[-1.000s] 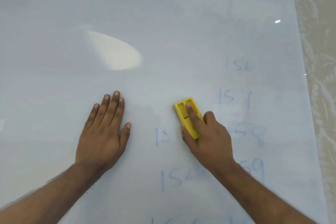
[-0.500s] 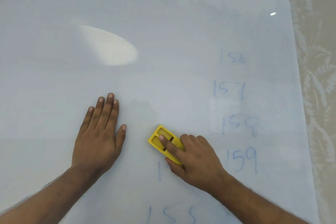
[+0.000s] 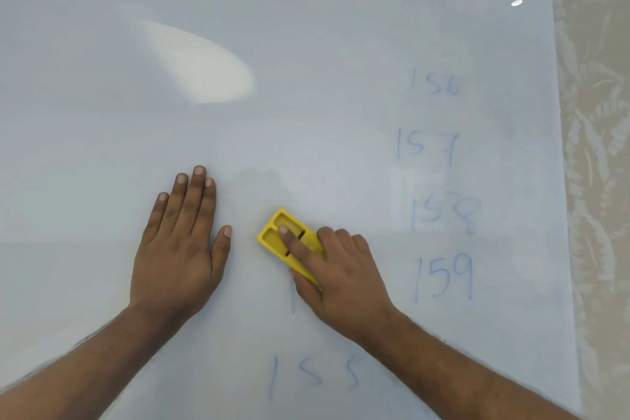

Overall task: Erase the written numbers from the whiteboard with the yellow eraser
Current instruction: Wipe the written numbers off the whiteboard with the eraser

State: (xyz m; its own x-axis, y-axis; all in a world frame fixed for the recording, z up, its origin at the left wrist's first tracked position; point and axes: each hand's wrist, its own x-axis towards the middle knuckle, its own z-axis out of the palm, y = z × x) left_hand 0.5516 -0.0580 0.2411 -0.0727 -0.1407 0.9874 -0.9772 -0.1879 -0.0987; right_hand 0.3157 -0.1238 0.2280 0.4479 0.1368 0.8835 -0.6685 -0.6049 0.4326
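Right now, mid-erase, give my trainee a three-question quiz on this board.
1. True or false: the left hand lies flat on the board.
2. Which hand holds the eraser?
3. Which number is nearest the right hand: A) 156 B) 157 C) 159?

Key: 1 true; 2 right; 3 C.

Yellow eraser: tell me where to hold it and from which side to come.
Hold the yellow eraser by its long side edges, coming from above and the near right end, as the right hand does. It lies flat on the whiteboard, and its recessed top takes a pressing fingertip.
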